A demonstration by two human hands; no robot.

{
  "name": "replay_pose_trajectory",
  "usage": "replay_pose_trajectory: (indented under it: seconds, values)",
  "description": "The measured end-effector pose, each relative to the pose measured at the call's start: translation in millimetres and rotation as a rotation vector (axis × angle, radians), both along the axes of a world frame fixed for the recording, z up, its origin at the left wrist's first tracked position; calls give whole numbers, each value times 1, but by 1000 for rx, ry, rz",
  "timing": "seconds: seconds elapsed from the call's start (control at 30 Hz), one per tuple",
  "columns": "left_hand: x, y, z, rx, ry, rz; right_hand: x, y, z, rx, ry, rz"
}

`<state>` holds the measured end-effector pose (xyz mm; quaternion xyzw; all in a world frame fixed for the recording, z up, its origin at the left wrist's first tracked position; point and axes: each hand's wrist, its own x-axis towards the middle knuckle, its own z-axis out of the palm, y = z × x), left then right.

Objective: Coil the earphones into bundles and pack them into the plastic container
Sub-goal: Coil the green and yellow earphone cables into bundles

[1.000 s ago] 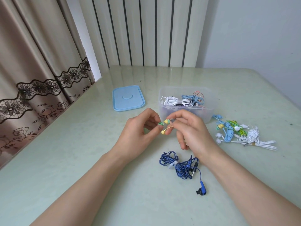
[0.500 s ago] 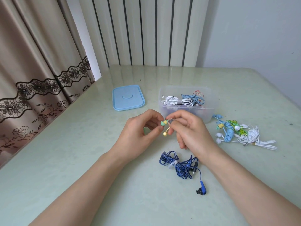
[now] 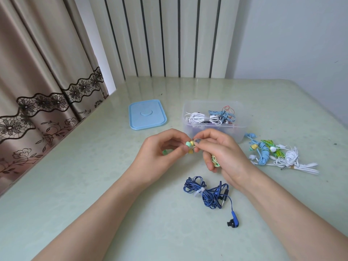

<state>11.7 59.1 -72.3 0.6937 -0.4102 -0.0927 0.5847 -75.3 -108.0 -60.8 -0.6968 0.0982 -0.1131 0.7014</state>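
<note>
My left hand [image 3: 160, 153] pinches the mint and yellow earbuds [image 3: 189, 143] of a pale green earphone. My right hand [image 3: 224, 155] grips the same earphone, with its coiled cable [image 3: 214, 159] tucked under the fingers. The clear plastic container [image 3: 190, 131] stands just behind my hands and holds white, blue and red-wired bundles [image 3: 209, 117]. A dark blue earphone bundle [image 3: 206, 193] lies in front of my right wrist, one earbud [image 3: 233, 220] trailing loose.
The light blue lid [image 3: 146, 114] lies flat left of the container. A heap of blue, green and white earphones [image 3: 275, 155] lies to the right. Curtains hang beyond the table's left edge [image 3: 56, 144]. A ribbed wall panel stands behind.
The two earbuds have come together between my fingertips, and the yellow one no longer dangles below. My hands have barely shifted.
</note>
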Motion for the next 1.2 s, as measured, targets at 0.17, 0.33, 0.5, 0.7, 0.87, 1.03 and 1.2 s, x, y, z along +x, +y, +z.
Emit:
replay_pose_trajectory:
  seconds: [0.17,0.33,0.5,0.7,0.87,1.03,1.2]
  values:
    - [1,-1,0,-23,49,-18,-1,1,0,-29,-22,3]
    - [2,-1,-1,-51,99,-32,-1,0,0,-7,-22,9]
    - [3,-1,1,-69,169,-78,-2,0,1,16,-13,31]
    - [6,1,4,-68,282,-153,-4,-2,2,18,-14,82]
    - [7,0,2,-69,318,-172,-4,-3,3,25,-22,95]
    - [4,0,4,-101,333,-183,-3,-3,3,57,-7,86]
    - [3,-1,5,-87,337,-174,-5,-3,4,48,-8,91]
